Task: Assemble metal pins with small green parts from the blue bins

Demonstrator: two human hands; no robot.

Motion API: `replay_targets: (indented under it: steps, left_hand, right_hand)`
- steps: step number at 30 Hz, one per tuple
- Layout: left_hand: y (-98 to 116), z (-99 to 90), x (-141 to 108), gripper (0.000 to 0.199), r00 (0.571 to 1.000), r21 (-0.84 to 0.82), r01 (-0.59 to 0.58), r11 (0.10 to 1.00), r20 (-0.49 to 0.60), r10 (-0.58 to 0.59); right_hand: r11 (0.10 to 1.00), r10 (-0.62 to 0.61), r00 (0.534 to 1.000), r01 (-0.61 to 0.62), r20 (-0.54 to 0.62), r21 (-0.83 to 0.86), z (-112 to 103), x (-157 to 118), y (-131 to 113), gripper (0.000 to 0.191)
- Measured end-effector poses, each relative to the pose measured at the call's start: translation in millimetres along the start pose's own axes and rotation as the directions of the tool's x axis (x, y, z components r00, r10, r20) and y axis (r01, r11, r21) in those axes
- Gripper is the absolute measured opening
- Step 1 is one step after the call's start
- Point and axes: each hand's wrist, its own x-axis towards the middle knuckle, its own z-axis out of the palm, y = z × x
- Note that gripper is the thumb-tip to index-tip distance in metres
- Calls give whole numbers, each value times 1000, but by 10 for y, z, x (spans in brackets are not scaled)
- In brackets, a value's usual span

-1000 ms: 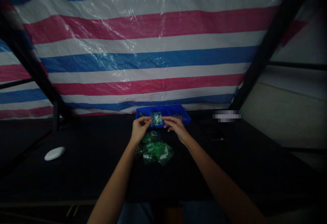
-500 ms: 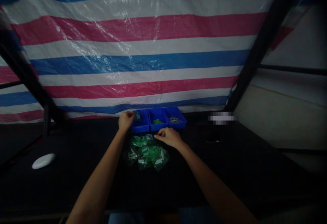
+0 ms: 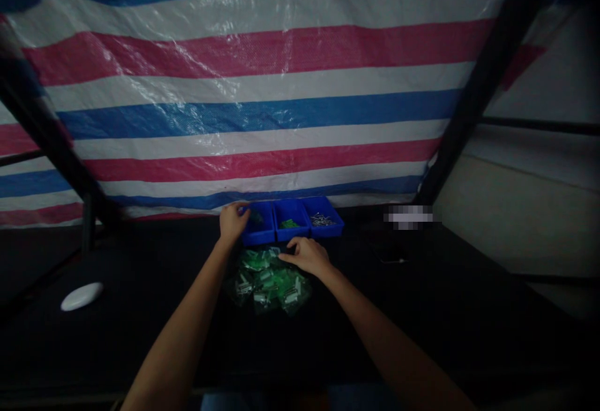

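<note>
Three blue bins stand side by side at the back of the black table. My left hand (image 3: 234, 222) is at the left edge of the left bin (image 3: 262, 236), its fingers bent by some dark clear bags inside; whether it grips one is too dim to tell. The middle bin (image 3: 291, 233) has small green pieces, the right bin (image 3: 328, 231) metal screws. In front lies a pile of clear bags (image 3: 272, 283) with green and white pieces. My right hand (image 3: 307, 255) hovers at the pile's right top edge, thumb and fingers apart, holding nothing.
A white oval object (image 3: 82, 297) lies on the black table (image 3: 140, 273) at the left. A dark flat object (image 3: 392, 253) lies at the right, below a blurred pale patch (image 3: 409, 217). A striped sheet (image 3: 262, 111) hangs behind, between dark posts.
My right hand's thumb and fingers have spread apart and it has shifted slightly left. My left hand has moved slightly, and the bag beside its fingers now looks lower in the left bin.
</note>
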Motion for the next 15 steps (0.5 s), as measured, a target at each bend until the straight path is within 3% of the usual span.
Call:
replay_targets:
  steps: [2,5,6,9,15]
  left_hand:
    - [25,-68,-136,28,995,-79,-19,997,-103,11]
    - [75,-94,-384,28,990,-242,-37,970,-144,2]
    - [97,-81,-466,27,992,-276,-45,960,-123,11]
    - [169,-5,-678,24,996,-230,-20,973,78,39]
    - [264,78,-919,26,966,130,-59,990,258,24]
  right_hand:
    - [1000,-4,1000,4,-3,-6,6,4,2,52]
    - [1000,-13,1000,13,23,-15,12,14,11,57]
    - [1000,-15,999,15,35,-17,15,18,15,56]
    - [1000,-22,998,23,57,-17,26,28,28,51]
    - [1000,-31,999,30,10,6,53,31,38,39]
